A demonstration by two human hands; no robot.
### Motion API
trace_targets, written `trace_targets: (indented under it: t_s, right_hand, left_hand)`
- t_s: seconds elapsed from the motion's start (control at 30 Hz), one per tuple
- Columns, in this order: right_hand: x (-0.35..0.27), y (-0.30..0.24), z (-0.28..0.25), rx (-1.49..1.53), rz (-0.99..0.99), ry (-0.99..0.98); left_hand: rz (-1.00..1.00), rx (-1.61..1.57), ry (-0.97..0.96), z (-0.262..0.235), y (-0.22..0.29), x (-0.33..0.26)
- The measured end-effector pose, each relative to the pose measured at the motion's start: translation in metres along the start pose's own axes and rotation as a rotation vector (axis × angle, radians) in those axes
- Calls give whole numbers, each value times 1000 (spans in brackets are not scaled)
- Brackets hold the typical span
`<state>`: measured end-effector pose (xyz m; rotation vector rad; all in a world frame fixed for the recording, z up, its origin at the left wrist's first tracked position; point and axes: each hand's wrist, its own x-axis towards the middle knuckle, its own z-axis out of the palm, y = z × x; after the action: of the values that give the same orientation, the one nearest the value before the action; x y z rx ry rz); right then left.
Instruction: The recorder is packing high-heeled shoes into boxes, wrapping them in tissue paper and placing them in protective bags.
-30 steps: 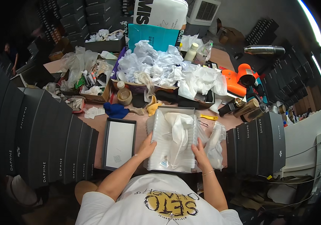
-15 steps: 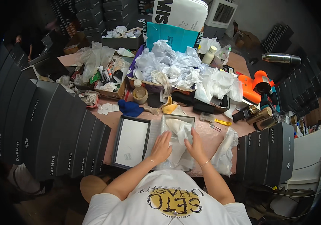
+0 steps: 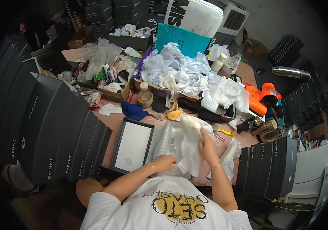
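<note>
In my right hand (image 3: 208,148) is a bundle wrapped in white tissue paper (image 3: 191,132), lifted over the right side of an open shoebox; what the paper wraps is hidden. My fingers close round the bundle's right side, and loose paper hangs down from it toward me. My left hand (image 3: 164,163) is closed at the near left of the shoebox, and its fingertips are hidden. White translucent packing lining (image 3: 167,141) shows inside the box. Left of it lies a dark-rimmed box lid (image 3: 131,147), its pale inside facing up.
Dark shoeboxes rise in stacks at left (image 3: 56,126) and right (image 3: 273,165). Behind the work spot stand a large box of crumpled tissue (image 3: 175,71), a blue cloth (image 3: 134,111), a jar (image 3: 144,97), a yellow-handled brush (image 3: 226,132) and an orange tool (image 3: 263,97). White plastic wrapping (image 3: 231,155) lies at right.
My right hand has taken hold of the tissue-wrapped bundle and lifted it up and right, baring the lining. The left hand has drawn nearer to me and closed. The view has tilted slightly.
</note>
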<state>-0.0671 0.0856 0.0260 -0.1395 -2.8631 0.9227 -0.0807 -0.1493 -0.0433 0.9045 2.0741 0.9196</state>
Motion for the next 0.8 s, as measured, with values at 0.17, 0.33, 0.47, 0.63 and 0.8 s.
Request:
trace_targets:
  t_s: [0.17, 0.33, 0.47, 0.63, 0.8]
  right_hand:
    - [-16, -14, -19, 1159, 475, -12]
    - [-28, -67, 15, 594, 222, 82]
    - [-62, -101, -44, 981, 160, 46]
    - [-72, -142, -38, 74, -253, -233]
    - [-86, -86, 42, 436, -211, -174]
  left_hand:
    - [-270, -1349, 113, -14, 16, -7]
    - [145, -1585, 181, 14, -1, 19]
    - [338, -1779, 422, -29, 3, -7]
    - [103, -1552, 668, -30, 12, -9]
    - [3, -1242, 683, -14, 56, -27]
